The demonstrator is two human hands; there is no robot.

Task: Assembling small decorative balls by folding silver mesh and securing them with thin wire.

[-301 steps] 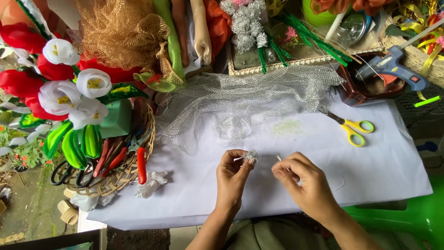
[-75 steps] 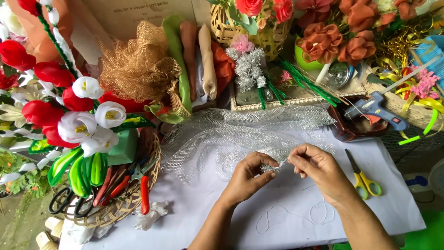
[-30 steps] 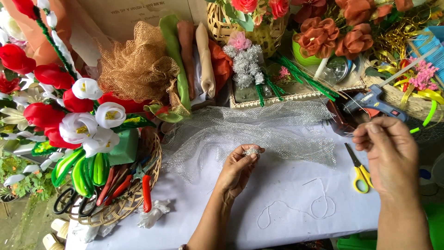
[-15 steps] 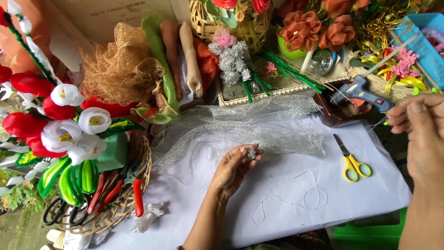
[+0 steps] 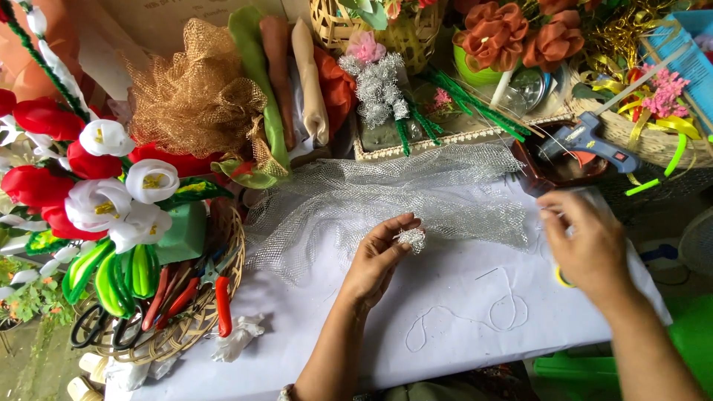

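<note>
So, a small silver mesh bud (image 5: 411,239) is being pinched in the left hand (image 5: 379,256) over the table (image 5: 312,334); thin wire is being pulled by the clenched right hand (image 5: 583,241). It could easily get tangled or kinked.

Only packaging I can spot: a tan cardboard box (image 5: 171,18) at the top left, and a blue carton (image 5: 694,59) far right.

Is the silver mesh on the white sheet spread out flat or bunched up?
Loosely spread, not flat. The silver mesh lies opened across the white sheet with wrinkles and folds; the left hand pinches a separate small silvery tuft.
</note>
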